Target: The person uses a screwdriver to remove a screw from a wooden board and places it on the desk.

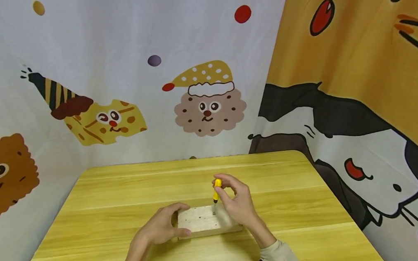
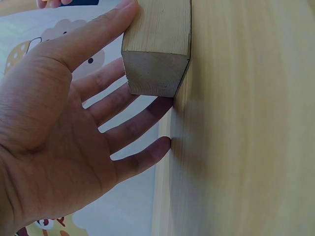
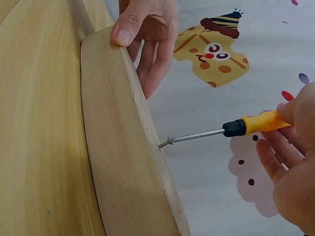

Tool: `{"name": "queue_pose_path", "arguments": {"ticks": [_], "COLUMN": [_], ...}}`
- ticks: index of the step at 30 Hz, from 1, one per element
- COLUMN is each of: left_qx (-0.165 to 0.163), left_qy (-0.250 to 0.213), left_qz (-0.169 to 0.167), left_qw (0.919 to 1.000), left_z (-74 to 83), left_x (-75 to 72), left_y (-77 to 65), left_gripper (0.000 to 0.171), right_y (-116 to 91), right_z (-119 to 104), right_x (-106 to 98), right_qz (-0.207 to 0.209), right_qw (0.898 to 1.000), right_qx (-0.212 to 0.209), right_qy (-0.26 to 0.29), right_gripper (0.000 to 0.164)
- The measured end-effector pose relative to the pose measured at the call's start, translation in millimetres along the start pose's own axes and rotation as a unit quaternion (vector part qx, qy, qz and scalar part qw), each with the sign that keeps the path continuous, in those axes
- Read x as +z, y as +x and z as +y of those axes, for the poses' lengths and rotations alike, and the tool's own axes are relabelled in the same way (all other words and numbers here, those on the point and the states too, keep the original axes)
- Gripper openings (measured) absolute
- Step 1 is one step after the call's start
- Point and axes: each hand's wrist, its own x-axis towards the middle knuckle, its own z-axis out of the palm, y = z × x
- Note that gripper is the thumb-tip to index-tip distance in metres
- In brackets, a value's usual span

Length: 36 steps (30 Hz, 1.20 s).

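Note:
A pale wooden block (image 1: 198, 223) lies flat on the table, with a few small dark holes or marks on top. My left hand (image 1: 158, 227) grips its left end, thumb on the near side and fingers around the far side; the left wrist view shows the block's end face (image 2: 153, 73) beside the palm. In my right hand (image 1: 240, 202) is a yellow-handled screwdriver (image 1: 217, 188), pinched by thumb and fingers and held nearly upright. Its tip meets the head of a screw (image 3: 164, 143) that stands in the block's top, part of its thread showing.
The wood-grain table (image 1: 117, 188) extends around the block on all sides. Behind it hangs a white curtain (image 1: 111, 39) printed with cartoon snacks, and an orange patterned cloth (image 1: 359, 59) hangs at the right.

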Motion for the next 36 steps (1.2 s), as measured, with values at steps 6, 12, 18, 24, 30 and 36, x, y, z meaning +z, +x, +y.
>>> {"name": "queue_pose_path", "arguments": {"ticks": [6,12,18,24,30,36], "left_qx": [-0.002,-0.002,-0.004,-0.005,0.0,0.002], "left_qy": [0.001,-0.002,0.002,0.0,0.001,0.001], "left_qz": [0.001,0.0,0.002,0.0,-0.003,-0.004], "left_qw": [1.0,1.0,1.0,1.0,1.0,1.0], "left_z": [0.0,0.2,-0.1,-0.7,-1.4,-1.6], "left_x": [0.4,0.6,0.5,0.2,-0.4,-0.6], "left_y": [-0.1,-0.8,-0.2,0.5,0.8,0.6], "left_gripper": [0.08,0.079,0.078,0.079,0.08,0.08], "right_y": [0.5,1.1,0.4,-0.4,-0.3,-0.1], "right_z": [-0.8,1.7,2.2,2.3,2.5,1.7], "right_x": [-0.4,0.2,-0.4,-0.2,0.8,1.1], "right_qz": [-0.007,0.006,0.011,0.01,0.012,0.001], "right_qw": [1.0,0.999,0.999,0.999,1.0,1.0], "right_qx": [-0.027,-0.042,-0.033,-0.023,-0.01,-0.021], "right_qy": [0.002,-0.021,-0.029,-0.026,-0.006,0.012], "right_gripper": [0.035,0.036,0.034,0.039,0.04,0.038]}}
